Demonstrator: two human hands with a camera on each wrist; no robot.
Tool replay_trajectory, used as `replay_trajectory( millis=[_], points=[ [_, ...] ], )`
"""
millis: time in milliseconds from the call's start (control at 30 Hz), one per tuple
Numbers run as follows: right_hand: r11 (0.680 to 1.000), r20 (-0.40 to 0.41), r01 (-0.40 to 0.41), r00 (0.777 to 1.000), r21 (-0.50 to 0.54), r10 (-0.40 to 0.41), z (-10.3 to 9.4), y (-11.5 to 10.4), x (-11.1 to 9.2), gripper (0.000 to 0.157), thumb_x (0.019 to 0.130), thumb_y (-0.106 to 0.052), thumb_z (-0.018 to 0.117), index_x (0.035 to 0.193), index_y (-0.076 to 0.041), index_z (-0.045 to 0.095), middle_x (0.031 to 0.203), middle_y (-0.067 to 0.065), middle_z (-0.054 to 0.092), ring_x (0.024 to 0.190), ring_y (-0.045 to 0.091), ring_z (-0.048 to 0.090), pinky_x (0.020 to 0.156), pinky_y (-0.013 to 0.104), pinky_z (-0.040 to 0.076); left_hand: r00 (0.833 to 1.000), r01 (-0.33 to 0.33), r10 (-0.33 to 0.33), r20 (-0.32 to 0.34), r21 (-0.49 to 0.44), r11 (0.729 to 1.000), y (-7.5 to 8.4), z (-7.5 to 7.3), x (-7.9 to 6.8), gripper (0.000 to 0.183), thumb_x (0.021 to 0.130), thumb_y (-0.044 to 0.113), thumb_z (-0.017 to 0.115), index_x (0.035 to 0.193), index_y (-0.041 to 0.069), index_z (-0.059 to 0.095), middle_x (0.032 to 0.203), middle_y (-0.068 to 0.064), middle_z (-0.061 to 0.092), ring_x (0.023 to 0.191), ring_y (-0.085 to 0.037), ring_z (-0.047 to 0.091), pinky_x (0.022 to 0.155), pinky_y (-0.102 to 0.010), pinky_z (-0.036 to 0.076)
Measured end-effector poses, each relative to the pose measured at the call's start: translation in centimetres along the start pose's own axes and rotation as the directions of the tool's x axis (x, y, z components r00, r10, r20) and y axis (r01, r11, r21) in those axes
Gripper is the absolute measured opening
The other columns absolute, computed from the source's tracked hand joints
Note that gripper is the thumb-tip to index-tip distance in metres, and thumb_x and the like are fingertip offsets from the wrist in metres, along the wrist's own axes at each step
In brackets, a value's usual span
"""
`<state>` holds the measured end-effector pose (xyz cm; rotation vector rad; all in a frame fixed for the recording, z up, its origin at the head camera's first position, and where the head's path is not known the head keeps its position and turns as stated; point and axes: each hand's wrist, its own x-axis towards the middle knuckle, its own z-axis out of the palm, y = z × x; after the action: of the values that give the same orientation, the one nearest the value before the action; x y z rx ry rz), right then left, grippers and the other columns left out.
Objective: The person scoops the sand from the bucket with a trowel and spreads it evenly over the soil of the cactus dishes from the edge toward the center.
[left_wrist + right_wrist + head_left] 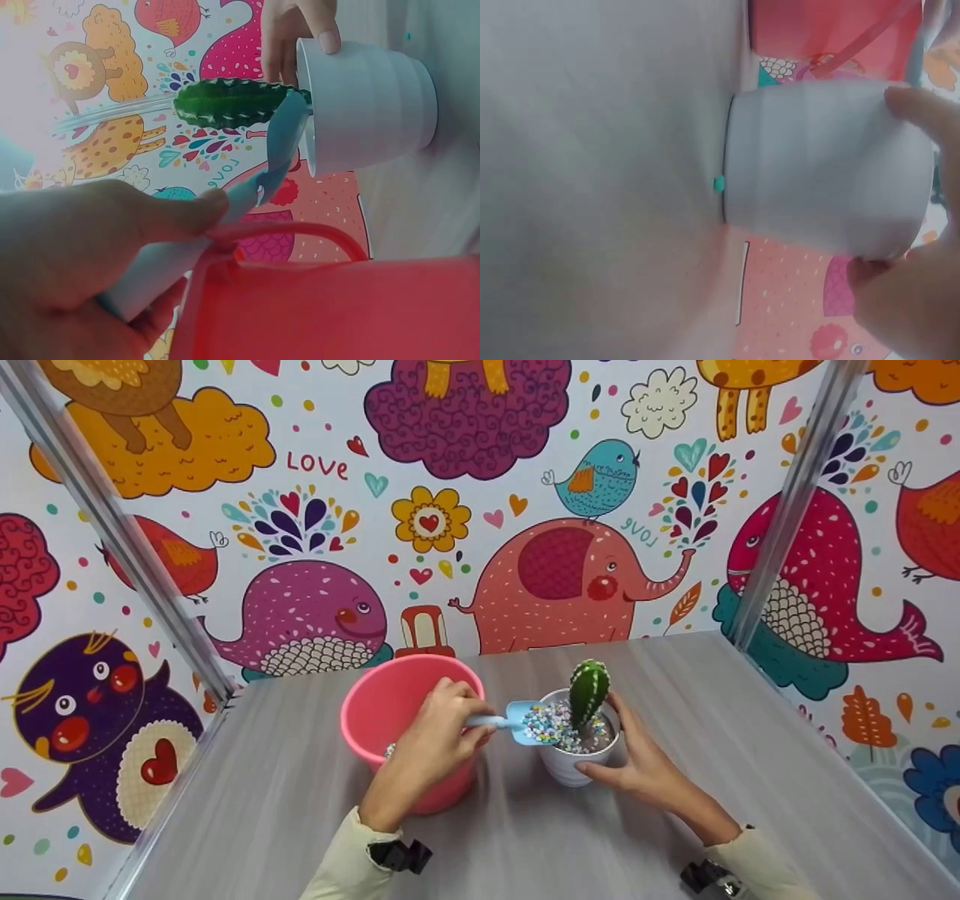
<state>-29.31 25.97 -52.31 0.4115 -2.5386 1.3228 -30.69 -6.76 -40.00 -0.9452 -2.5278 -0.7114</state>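
Observation:
My left hand (441, 725) grips the handle of a small light-blue shovel (517, 739), reaching over the rim of a pink bucket (352, 712). The shovel's scoop, with many-coloured pebbles (544, 721) on it, is tilted over the left rim of a white pot (568, 772). In the pot stands a green cactus (589, 690), with pebbles around its base and a grey-brown patch of surface at the right. My right hand (637, 761) holds the pot from the right, thumb on the near side and fingers behind it. In the left wrist view, the shovel's blade (285, 135) touches or nearly touches the cactus.
A few pebbles show inside the bucket, largely hidden by my left hand. The bucket's handle (300, 227) arches beside its rim. A tiny green bead (718, 184) lies on the table (300, 780) by the pot's base. Patterned walls (435, 457) enclose the back and sides.

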Motion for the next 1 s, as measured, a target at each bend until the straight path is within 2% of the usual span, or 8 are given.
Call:
replay_trajectory(
  millis=[167,367,567,667,867,1000],
  points=[
    [0.998,-0.055,-0.006,0.999,-0.067,0.002,0.5,-0.5,-0.1,0.128,0.078,-0.052,0.096,0.171,-0.009,0.020,0.175,0.017,0.030,0.163,0.042,0.029,0.126,0.073,0.029,1.000,-0.005,0.005,-0.002,0.021,1.000,0.3,-0.2,-0.2,0.017,0.088,0.017,0.091,0.102,0.009,0.087,0.097,-0.006,0.076,0.093,-0.021,0.056,0.084,-0.036,0.052],
    [0.993,-0.086,-0.030,0.996,-0.115,0.021,1.0,-0.8,-0.3,0.127,0.077,-0.053,0.097,0.170,-0.011,0.023,0.170,0.016,0.036,0.158,0.038,0.037,0.124,0.070,0.035,1.000,0.005,-0.005,0.002,0.018,1.000,0.6,-0.3,-0.4,0.017,0.089,0.018,0.091,0.102,0.008,0.087,0.097,-0.006,0.076,0.093,-0.020,0.056,0.084,-0.036,0.052],
    [0.991,-0.118,-0.003,0.993,-0.136,-0.013,1.1,-0.7,-0.2,0.125,0.075,-0.053,0.098,0.168,-0.008,0.029,0.164,0.018,0.041,0.153,0.039,0.043,0.121,0.070,0.039,1.000,0.017,-0.017,-0.004,0.013,1.000,0.7,-0.4,-0.3,0.019,0.090,0.021,0.091,0.105,0.010,0.087,0.098,-0.005,0.076,0.095,-0.019,0.056,0.085,-0.035,0.052],
    [0.995,-0.083,-0.002,0.997,-0.095,-0.006,0.8,-0.4,0.0,0.124,0.077,-0.053,0.096,0.169,-0.010,0.025,0.166,0.018,0.037,0.155,0.041,0.039,0.120,0.074,0.037,1.000,0.025,-0.025,-0.020,0.009,1.000,0.7,-0.3,-0.2,0.020,0.089,0.021,0.091,0.105,0.010,0.087,0.098,-0.005,0.076,0.095,-0.020,0.056,0.085,-0.036,0.052],
    [0.998,0.052,-0.028,0.998,0.048,0.026,0.0,0.3,0.1,0.122,0.083,-0.047,0.092,0.174,-0.026,0.013,0.180,0.009,0.020,0.166,0.041,0.022,0.123,0.080,0.022,0.997,0.047,-0.046,-0.060,0.010,0.999,0.4,0.1,0.2,0.020,0.089,0.018,0.092,0.106,0.009,0.087,0.100,-0.005,0.076,0.098,-0.021,0.056,0.088,-0.039,0.052],
    [0.999,0.020,-0.036,0.999,0.040,0.035,0.2,0.1,0.1,0.122,0.081,-0.047,0.095,0.173,-0.024,0.018,0.178,0.009,0.027,0.165,0.040,0.026,0.123,0.079,0.026,0.994,0.068,-0.065,-0.084,0.029,0.997,0.3,0.2,0.2,0.021,0.088,0.020,0.092,0.106,0.009,0.087,0.101,-0.006,0.075,0.099,-0.022,0.056,0.088,-0.040,0.053]
  ],
)
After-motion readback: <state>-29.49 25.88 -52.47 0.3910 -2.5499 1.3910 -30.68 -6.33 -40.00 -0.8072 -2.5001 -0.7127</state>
